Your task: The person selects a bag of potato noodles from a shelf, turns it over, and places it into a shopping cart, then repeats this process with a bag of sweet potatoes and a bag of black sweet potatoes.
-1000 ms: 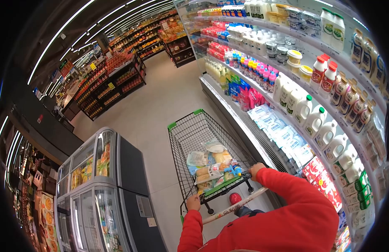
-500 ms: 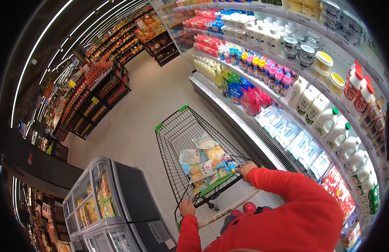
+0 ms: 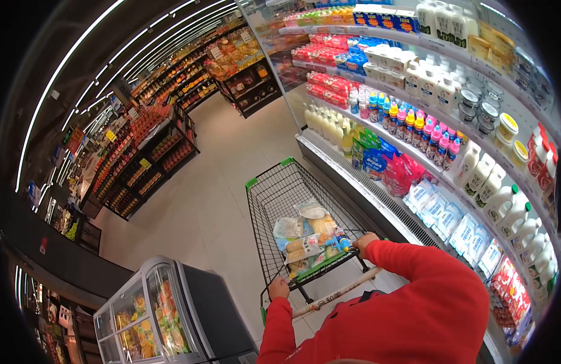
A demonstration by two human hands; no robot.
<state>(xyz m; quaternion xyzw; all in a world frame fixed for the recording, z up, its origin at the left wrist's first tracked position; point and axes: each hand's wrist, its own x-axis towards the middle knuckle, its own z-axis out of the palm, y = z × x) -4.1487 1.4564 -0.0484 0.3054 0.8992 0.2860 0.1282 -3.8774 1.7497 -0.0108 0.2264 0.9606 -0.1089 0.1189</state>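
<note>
Two hands are being clenched around the green handle (image 3: 320, 267) of a wire shopping cart (image 3: 263, 200): the left hand (image 3: 279, 289) at its left end, the right hand (image 3: 366, 241) at its right end. The cart is being held on the aisle floor (image 3: 220, 182), just beside a chilled shelf (image 3: 377, 200) of milk bottles (image 3: 489, 191), with packaged groceries (image 3: 307, 233) in its basket. A glass-fronted freezer (image 3: 165, 309) is being shown at the lower left, apart from the cart.

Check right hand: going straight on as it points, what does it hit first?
Probably the packaged groceries in the cart basket: the right hand, on the handle, points toward them. Depth is hard to judge.
</note>
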